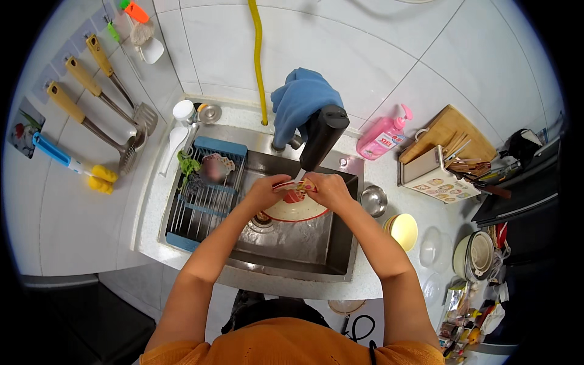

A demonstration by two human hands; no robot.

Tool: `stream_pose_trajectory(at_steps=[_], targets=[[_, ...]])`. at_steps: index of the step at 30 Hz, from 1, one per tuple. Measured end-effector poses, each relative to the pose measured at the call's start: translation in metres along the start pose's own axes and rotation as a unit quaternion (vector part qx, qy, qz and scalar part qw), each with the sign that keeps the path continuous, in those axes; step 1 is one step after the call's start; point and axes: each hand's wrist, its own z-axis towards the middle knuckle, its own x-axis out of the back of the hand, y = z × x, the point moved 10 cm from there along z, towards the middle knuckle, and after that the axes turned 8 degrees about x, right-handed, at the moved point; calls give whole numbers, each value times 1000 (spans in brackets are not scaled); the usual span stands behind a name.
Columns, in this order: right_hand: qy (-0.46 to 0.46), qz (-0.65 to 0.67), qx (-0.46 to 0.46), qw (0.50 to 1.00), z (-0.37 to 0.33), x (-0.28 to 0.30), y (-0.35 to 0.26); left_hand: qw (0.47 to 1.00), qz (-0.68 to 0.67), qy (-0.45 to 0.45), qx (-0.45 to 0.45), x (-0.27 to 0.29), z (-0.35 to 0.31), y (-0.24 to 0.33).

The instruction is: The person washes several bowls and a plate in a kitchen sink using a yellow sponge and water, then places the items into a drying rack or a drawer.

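Over the sink point(344, 243), my left hand point(263, 196) and my right hand point(328, 192) meet under the black faucet point(325, 135). Both hands have their fingers closed on a small cream-and-red thing point(294, 186), whose kind I cannot make out. Water appears to come down between them from the spout. Right below the hands is a white bowl point(299, 212) with a red rim and a red pattern, partly hidden by my fingers. Whether my fingers also touch the bowl, I cannot tell.
A blue-ended drying rack point(220, 145) spans the sink's left side, holding green leaves point(188, 166) and a pinkish piece point(215, 168). A blue cloth point(303, 100) drapes the faucet. Rightward stand a pink pump bottle point(378, 139), a metal bowl point(373, 201) and yellow bowls point(404, 232).
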Motion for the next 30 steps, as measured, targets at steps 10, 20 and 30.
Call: stream_pose_trajectory(at_steps=[10, 20, 30], targets=[[97, 49, -148, 983, -6, 10, 20, 993, -53, 105, 32, 18, -17, -13], [358, 208, -403, 816, -85, -54, 61, 882, -399, 188, 165, 13, -39, -85], [519, 586, -431, 449, -114, -175, 24, 719, -609, 258, 214, -28, -52, -103]])
